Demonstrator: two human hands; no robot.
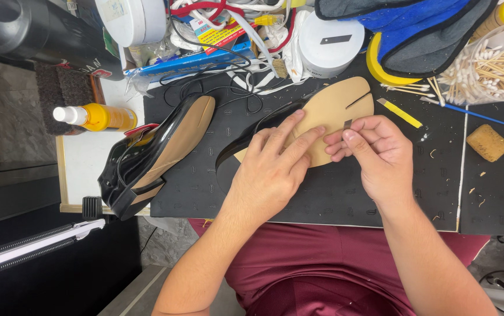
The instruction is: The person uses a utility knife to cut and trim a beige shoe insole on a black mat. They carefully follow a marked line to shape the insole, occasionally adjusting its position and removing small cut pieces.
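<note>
Tan sole (pixel 334 111): one piece, flat, with one narrow slit cut near its far end. It lies on a black shoe (pixel 252 137), which rests on its side on the black work mat (pixel 334 199) at the centre of the bench.

Left hand (pixel 272 169): laid flat on the sole, fingers extended and pressed together, palm down over the shoe's near part. It pins the sole; it does not close around anything.

Right hand (pixel 375 152): positioned at the sole's right edge, touching it. Thumb and forefinger are pinched narrowly on one small thin grey blade (pixel 347 124), whose tip meets the sole edge. The remaining fingers are curled under. The sole therefore lies beneath the left hand and directly left of the right-hand pinch.

Shoes, count two. The second black shoe (pixel 152 155) lies on its side to the left, partly off the mat, with its tan sole face showing.

Surrounding items:
- One yellow spray bottle (pixel 97 117) with a white cap, lying left of the second shoe.
- One clear container of cotton swabs (pixel 489 70) at the far right; several loose swabs lie beside it.
- One tan sponge block (pixel 488 142) on the mat, right of the right hand.
- One yellow strip (pixel 400 113) just beyond the right hand.
- Two round white tubs (pixel 328 44) at the far edge, among tangled cords.
- One blue and grey cloth (pixel 416 29) at upper right.
</note>
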